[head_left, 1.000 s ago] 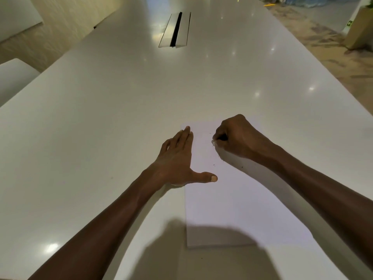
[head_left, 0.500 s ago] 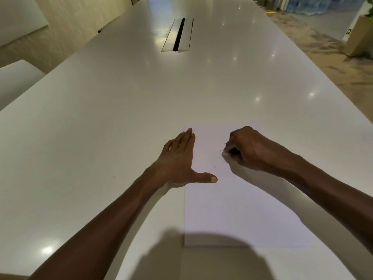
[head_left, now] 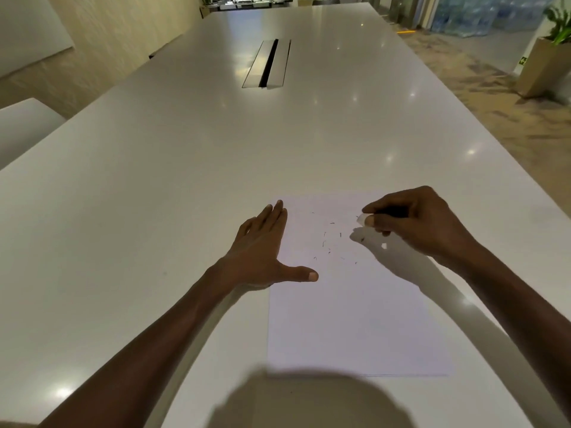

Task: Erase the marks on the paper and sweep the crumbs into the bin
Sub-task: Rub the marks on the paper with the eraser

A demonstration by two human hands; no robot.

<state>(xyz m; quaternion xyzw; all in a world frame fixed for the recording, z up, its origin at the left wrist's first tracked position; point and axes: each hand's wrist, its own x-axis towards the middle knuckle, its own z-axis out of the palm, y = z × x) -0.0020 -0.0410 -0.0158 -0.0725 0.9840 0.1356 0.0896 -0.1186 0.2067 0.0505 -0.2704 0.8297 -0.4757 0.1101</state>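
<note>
A white sheet of paper (head_left: 355,319) lies on the white table (head_left: 154,196) in front of me. My left hand (head_left: 262,251) presses flat on the sheet's upper left edge, fingers straight and thumb spread over the paper. My right hand (head_left: 414,222) hovers just above the sheet's upper right part and pinches a small white eraser (head_left: 361,219) between thumb and fingers. Several dark eraser crumbs (head_left: 329,242) are scattered on the paper between the two hands. No bin is in view.
A metal cable hatch (head_left: 267,64) is set into the table's middle, far ahead. A white seat (head_left: 21,128) stands off the table's left edge. Carpeted floor and a planter (head_left: 543,66) lie to the right.
My right hand has moved right and lifted off the paper, uncovering the crumbs it left. My left hand has stayed in place on the sheet's edge.
</note>
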